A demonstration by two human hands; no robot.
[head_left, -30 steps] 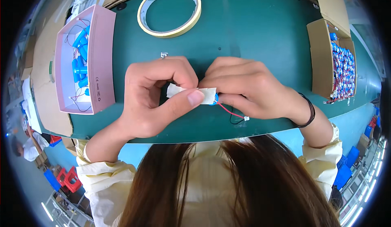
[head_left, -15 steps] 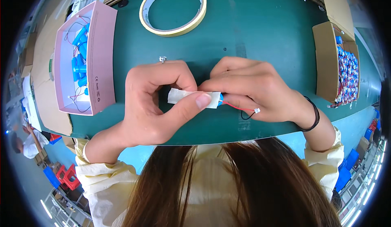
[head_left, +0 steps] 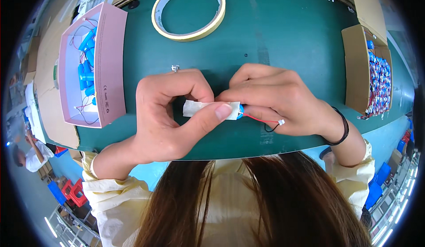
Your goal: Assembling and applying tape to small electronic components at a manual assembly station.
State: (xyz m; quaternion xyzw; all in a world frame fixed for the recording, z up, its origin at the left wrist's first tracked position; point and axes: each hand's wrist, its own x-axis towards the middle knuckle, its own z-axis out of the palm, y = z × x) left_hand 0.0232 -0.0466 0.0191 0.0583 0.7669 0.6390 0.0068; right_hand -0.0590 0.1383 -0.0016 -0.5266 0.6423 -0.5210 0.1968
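A small blue cylindrical battery lies between my hands in front of me, mostly hidden under a strip of cream masking tape. My left hand is closed, its thumb pressing the tape flat along the battery. The tape's left end sticks out past the thumb. My right hand is closed round the battery's far side and right end, with its fingertips partly hidden. From that end a red and a black wire run right, beneath my right hand, to a small white connector.
A pink box with blue wired batteries stands at the left. At the right is a cardboard box packed with batteries. A masking tape roll lies at the back of the green table. A small white connector sits beyond my left hand.
Almost nothing differs. Both hands keep their hold, and the view has shifted very slightly.
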